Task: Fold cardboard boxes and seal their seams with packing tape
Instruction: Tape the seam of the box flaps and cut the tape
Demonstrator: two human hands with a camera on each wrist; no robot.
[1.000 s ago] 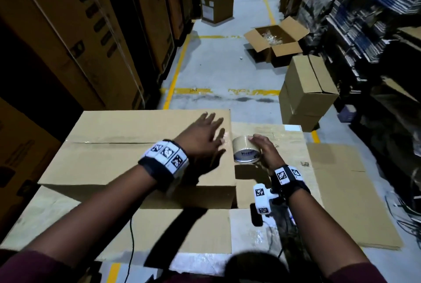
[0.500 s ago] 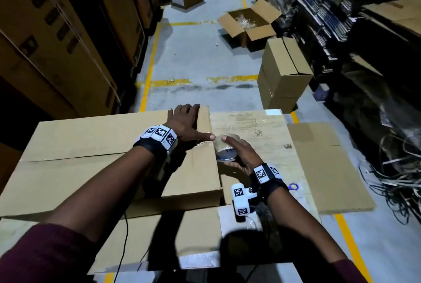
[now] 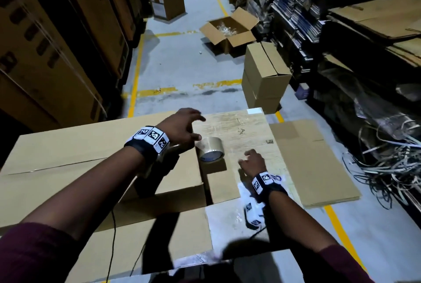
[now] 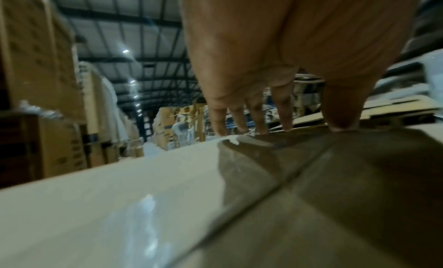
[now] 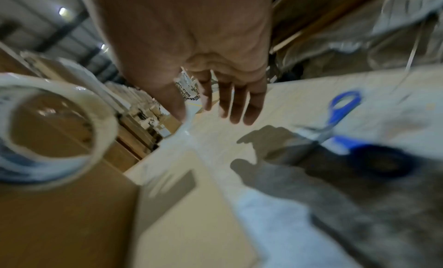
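Observation:
A large flattened cardboard box [image 3: 91, 157] lies across the wooden table [image 3: 241, 127]. My left hand [image 3: 186, 127] rests on the box's right end, fingers spread and straight. In the left wrist view my left hand [image 4: 286, 120] presses its fingertips and thumb [image 4: 340, 124] on the box top [image 4: 120, 205], where a glossy strip runs along a seam. A roll of clear packing tape [image 3: 210, 151] stands at the box's right edge, just right of the thumb. My right hand [image 3: 249, 157] hovers over the table, apart from the roll and empty. In the blurred right wrist view my right hand [image 5: 210, 101] has straight fingers, with the roll [image 5: 48, 130] to its left.
Blue-handled scissors [image 5: 342, 111] lie on the table by my right wrist. A flat cardboard sheet [image 3: 314, 159] lies on the floor to the right. Boxes [image 3: 264, 77] stand in the aisle ahead, with tall stacks on the left and shelves on the right.
My right hand has let go of the tape roll and drawn back to the right. The roll stays at the box's right end. My left hand remains on the box beside it.

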